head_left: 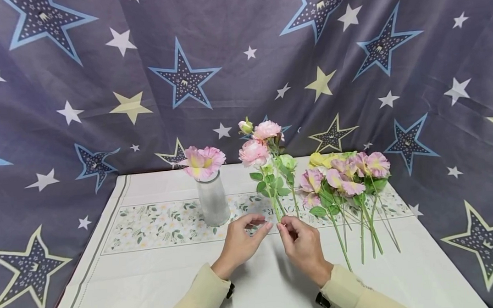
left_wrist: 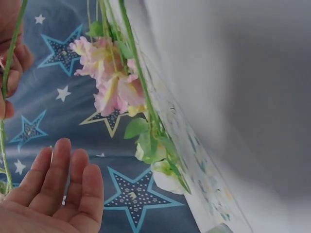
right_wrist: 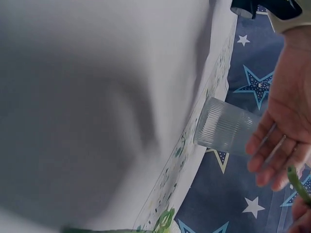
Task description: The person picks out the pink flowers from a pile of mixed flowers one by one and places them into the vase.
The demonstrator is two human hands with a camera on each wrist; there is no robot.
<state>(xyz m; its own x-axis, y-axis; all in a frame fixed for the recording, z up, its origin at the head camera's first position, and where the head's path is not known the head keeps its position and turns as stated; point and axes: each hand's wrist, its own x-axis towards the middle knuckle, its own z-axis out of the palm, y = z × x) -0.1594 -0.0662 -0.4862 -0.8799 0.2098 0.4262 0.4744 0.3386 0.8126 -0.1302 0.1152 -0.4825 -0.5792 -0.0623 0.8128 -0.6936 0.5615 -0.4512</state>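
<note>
My right hand [head_left: 304,243] pinches the green stem of an artificial pink peony spray [head_left: 254,152] between thumb and fingers. The spray stands upright, with two full pink blooms and a bud at its top. To its left, my left hand [head_left: 243,242] is held apart from the stem, palm inward; its fingers [left_wrist: 60,165] extend loosely and hold nothing. In the right wrist view, the cut stem end [right_wrist: 293,175] sticks out near the left palm. A ribbed clear vase [head_left: 213,202] stands behind the left hand, with a pink-and-yellow flower [head_left: 205,162] in it.
Several pink-and-yellow flowers [head_left: 346,177] lie in a pile at the right, stems toward me. Pale green-white blooms [head_left: 288,162] lie behind the held spray. A floral-print runner [head_left: 159,226] crosses the white tablecloth [head_left: 153,282]. A star-patterned curtain [head_left: 233,44] hangs behind.
</note>
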